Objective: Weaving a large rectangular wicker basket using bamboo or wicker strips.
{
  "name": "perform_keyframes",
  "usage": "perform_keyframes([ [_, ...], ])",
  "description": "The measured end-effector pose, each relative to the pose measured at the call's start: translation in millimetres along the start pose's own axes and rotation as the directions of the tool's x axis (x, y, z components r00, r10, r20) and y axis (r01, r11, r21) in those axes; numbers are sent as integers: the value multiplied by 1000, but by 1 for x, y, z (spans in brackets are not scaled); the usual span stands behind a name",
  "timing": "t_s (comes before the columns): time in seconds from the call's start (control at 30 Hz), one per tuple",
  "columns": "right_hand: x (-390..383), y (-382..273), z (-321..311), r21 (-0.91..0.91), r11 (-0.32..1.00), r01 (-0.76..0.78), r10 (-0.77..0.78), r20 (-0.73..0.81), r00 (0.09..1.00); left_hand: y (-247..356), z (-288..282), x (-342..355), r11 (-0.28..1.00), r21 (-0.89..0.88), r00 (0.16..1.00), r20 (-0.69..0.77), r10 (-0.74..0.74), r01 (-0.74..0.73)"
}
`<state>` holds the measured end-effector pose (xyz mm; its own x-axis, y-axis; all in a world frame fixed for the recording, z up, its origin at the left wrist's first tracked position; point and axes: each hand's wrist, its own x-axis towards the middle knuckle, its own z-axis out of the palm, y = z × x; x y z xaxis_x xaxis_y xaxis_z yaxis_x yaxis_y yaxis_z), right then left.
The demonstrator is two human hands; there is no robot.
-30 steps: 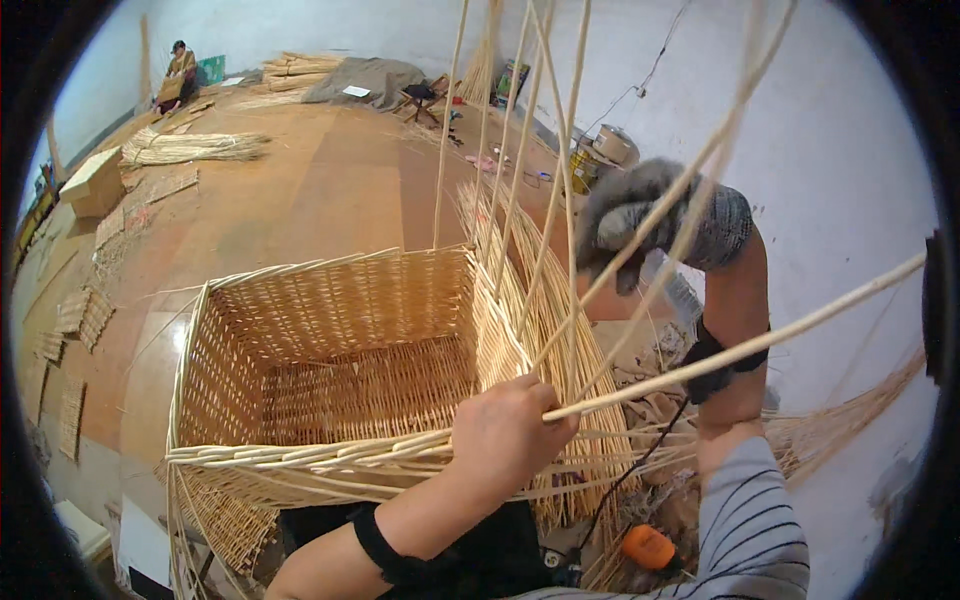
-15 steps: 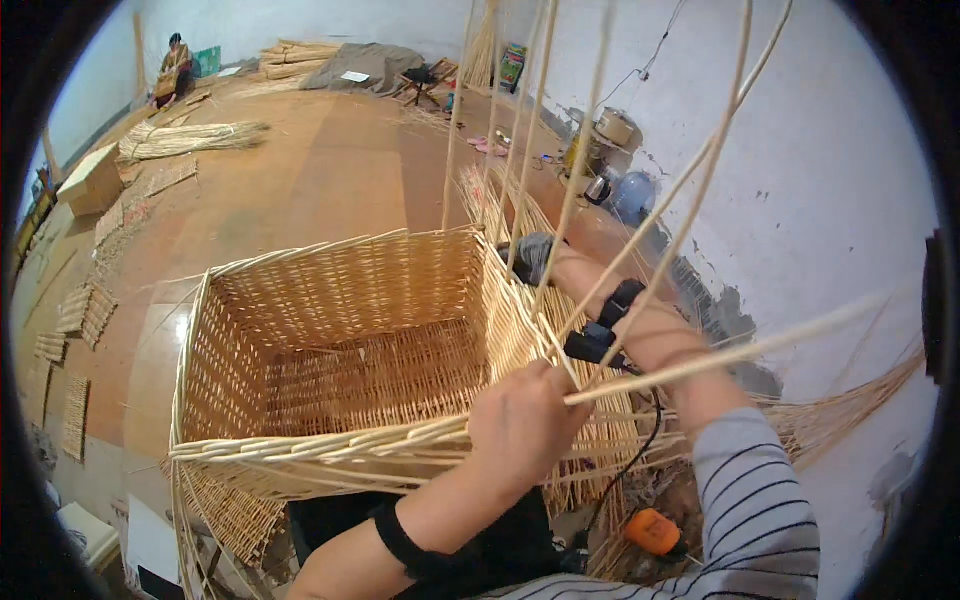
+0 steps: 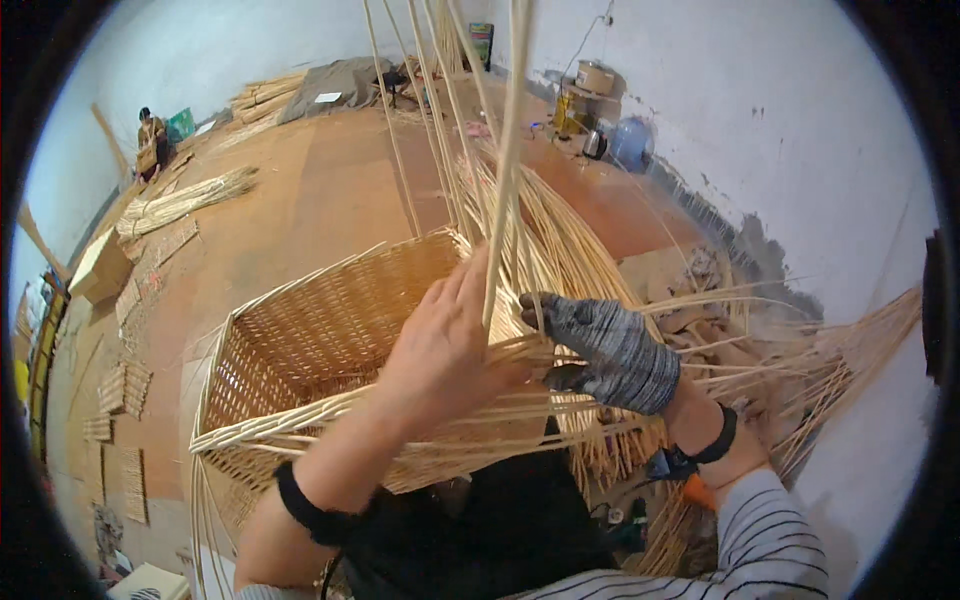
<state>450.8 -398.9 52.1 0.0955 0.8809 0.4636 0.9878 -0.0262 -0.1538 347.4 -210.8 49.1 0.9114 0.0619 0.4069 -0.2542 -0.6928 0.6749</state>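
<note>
A rectangular woven wicker basket stands before me, its near rim braided. From its right side several long willow rods rise upright. Against the foot of these rods, at the near right corner, presses my bare left hand, its fingers close together and pointing up, its thumb side on the rim. My right hand, in a grey knit glove, closes on willow rods at the same corner, thumb below and fingers above. My left hand hides part of the rim and the basket's inside.
Loose rod ends fan out to the right, towards the wall. A water jug and a kettle stand at the wall. Rod bundles, a pale box and woven panels lie leftward. Another person sits far left.
My right hand has come back from the basket's far right corner to the near one, beside my left hand. The rod that stuck out rightward from my left hand no longer does.
</note>
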Motion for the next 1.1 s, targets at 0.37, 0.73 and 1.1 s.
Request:
perform_keyframes([
  [0.37, 6, 27, 50, 262, 903, -340, 379, -116, 918, -80, -120, -24, 948, 305, 823, 513, -243, 90],
  [0.73, 34, 18, 26, 66, 795, -603, 607, -65, 792, -147, -189, -117, 686, 266, 729, -119, -674, 677],
  [1.1, 45, 102, -30, 74, 924, -376, 379, -40, 924, -150, -138, -128, 790, 13, 773, -214, -597, 613],
])
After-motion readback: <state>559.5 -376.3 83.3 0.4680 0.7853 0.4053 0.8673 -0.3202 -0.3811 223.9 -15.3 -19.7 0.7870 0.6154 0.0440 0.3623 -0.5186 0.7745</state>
